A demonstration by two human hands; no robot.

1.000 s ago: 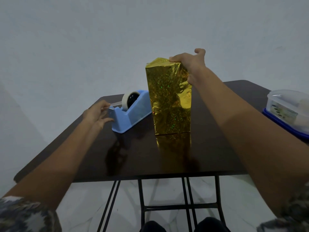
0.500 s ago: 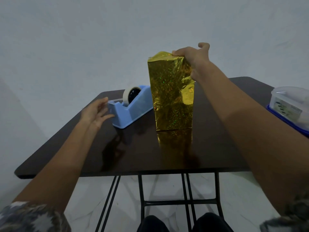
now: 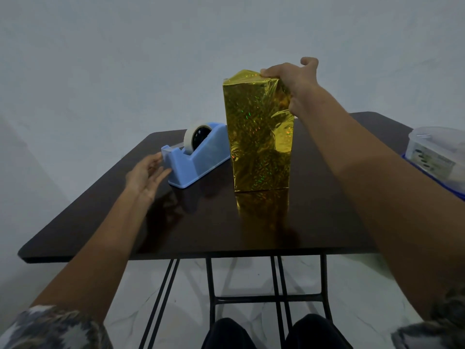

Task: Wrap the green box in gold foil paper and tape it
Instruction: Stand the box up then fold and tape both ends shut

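Note:
The box (image 3: pixel 259 137) stands upright in the middle of the dark table (image 3: pixel 226 233), fully covered in gold holographic foil, with no green showing. My right hand (image 3: pixel 289 84) grips its top right corner, fingers curled over the folded foil on top and the little finger lifted. A blue tape dispenser (image 3: pixel 196 159) with a white roll sits just left of the box, its cutter end pointing towards me and to the left. My left hand (image 3: pixel 147 172) hovers at that cutter end with its fingers straight and spread. I cannot tell whether any tape clings to them.
A clear plastic container (image 3: pixel 437 154) on a blue lid sits at the table's right edge, close to my right forearm. A plain white wall rises behind the table. Black metal legs and my knees show below the near edge.
My left hand has come off the tape end at the cutter and drawn back a little, fingers now straight. My right hand stays on the box top. The box has not moved.

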